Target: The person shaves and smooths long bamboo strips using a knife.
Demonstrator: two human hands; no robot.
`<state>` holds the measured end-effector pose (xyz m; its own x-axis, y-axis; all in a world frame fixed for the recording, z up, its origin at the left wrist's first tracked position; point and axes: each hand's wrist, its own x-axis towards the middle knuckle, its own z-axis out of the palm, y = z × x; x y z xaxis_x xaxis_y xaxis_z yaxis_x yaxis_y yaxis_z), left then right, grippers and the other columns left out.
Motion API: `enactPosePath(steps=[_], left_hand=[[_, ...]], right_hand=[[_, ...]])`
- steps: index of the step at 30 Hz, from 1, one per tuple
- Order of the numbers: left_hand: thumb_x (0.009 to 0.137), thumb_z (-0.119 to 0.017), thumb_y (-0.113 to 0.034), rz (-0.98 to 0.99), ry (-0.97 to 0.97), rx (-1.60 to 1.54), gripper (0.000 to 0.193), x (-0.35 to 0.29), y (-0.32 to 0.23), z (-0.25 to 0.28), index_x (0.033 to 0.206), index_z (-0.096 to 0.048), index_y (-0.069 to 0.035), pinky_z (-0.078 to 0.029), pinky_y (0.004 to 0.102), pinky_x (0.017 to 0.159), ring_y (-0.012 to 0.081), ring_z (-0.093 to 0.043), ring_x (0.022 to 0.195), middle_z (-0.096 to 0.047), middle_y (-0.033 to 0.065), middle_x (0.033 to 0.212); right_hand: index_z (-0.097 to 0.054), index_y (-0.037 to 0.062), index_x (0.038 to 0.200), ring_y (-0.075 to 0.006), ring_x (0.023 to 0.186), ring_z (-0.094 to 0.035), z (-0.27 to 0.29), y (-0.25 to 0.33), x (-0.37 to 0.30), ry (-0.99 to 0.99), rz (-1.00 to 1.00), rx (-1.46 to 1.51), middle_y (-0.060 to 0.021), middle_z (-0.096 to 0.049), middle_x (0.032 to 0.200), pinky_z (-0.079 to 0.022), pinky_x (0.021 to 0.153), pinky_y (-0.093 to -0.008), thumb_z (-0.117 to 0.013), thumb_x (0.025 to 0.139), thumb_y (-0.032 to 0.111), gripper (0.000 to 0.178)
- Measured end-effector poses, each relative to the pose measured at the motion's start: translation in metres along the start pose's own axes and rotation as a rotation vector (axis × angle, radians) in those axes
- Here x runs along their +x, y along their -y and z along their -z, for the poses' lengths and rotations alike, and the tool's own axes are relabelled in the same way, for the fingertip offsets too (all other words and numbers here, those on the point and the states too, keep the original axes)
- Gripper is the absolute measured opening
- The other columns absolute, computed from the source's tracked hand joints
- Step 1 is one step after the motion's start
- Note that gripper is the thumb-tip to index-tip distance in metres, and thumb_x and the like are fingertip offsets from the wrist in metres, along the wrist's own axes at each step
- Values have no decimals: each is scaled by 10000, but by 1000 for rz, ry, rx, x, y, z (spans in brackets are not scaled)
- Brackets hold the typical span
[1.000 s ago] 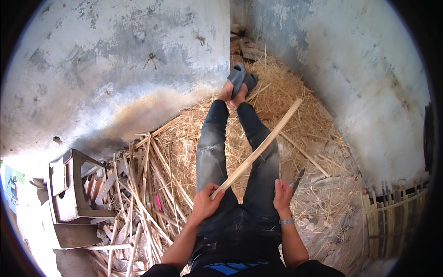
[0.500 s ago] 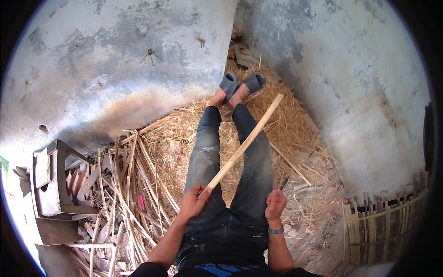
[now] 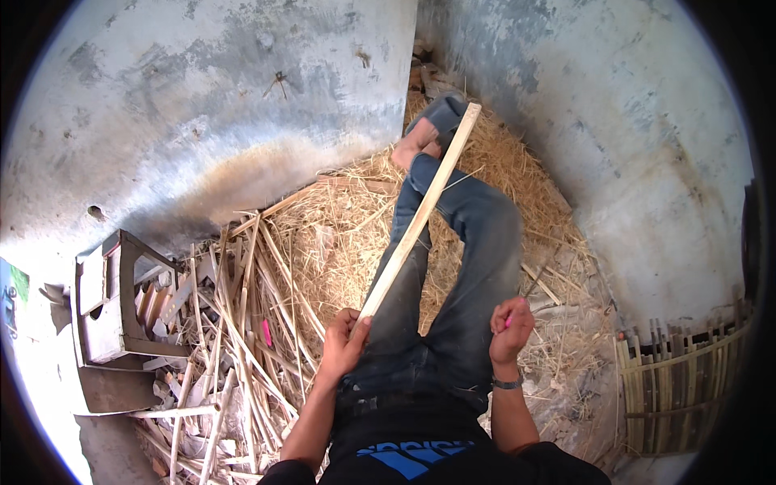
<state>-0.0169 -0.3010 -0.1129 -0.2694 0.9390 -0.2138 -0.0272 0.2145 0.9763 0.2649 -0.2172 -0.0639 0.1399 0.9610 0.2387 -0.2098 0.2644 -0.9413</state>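
Observation:
My left hand (image 3: 346, 341) is closed around the near end of a long, flat, pale strip of bamboo or wood (image 3: 421, 214). The strip slants up and away between my legs, its far end over my right lower leg and close to the feet. My right hand (image 3: 512, 331) is a closed fist beside my right thigh, apart from the strip. It grips a small knife with a pink handle (image 3: 508, 321); a thin blade juts from the far side of the fist, hard to make out. My legs, in dark trousers, stretch forward, the right knee bent outward.
Loose shavings (image 3: 331, 242) cover the floor around my legs. Several bamboo sticks (image 3: 230, 299) lie piled at the left, with a pink object (image 3: 267, 332) among them. Beyond stands a worn wooden frame box (image 3: 121, 299). A slatted bamboo panel (image 3: 679, 388) is at the right; walls meet ahead.
My right leg has bent, its knee moving right and its foot drawn over the other. The strip's far end has swung up and slightly left. My right hand has risen a little.

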Motion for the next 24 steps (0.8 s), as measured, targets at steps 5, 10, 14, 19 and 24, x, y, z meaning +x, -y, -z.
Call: enactPosePath(steps=[5, 10, 14, 19, 24], left_hand=[[1046, -605, -265, 83, 53, -22, 273, 15, -1, -6, 965, -605, -4, -383, 234, 495, 40, -494, 532, -569, -14, 628], [1047, -592, -303, 91, 122, 189, 305, 47, 2, -13, 1011, -667, -9, -421, 267, 521, 66, -545, 546, -588, -6, 625], [1029, -596, -342, 134, 274, 361, 318, 69, -4, -27, 1043, -686, -37, -472, 321, 547, 138, -623, 557, -632, 40, 646], [1024, -585, -363, 86, 302, 512, 338, 88, 10, -51, 1021, -689, -41, -503, 381, 615, 227, -675, 618, -657, 78, 665], [1021, -589, -374, 108, 260, 492, 342, 82, 24, -47, 1015, -690, -48, -497, 386, 627, 239, -676, 634, -650, 85, 656]], right_hand=[[-597, 48, 845, -40, 549, -437, -5, -25, 2, 71, -166, -64, 15, -511, 660, -341, 505, -206, -529, 1076, 335, 375], [-654, 23, 950, -69, 634, -512, -5, -49, 9, 177, -287, -292, 0, -592, 738, -399, 586, -225, -581, 1053, 296, 301], [-636, 1, 840, -149, 564, -507, -7, -63, 26, 207, -236, -590, -70, -563, 632, -384, 541, -328, -582, 1041, 293, 358], [-604, 5, 680, -375, 524, -546, 5, -79, 72, 295, -165, -929, -195, -535, 558, -383, 519, -452, -580, 1024, 392, 518], [-626, 11, 654, -431, 588, -579, 20, -90, 78, 392, -110, -1103, -227, -579, 603, -405, 543, -490, -584, 1006, 449, 563]])
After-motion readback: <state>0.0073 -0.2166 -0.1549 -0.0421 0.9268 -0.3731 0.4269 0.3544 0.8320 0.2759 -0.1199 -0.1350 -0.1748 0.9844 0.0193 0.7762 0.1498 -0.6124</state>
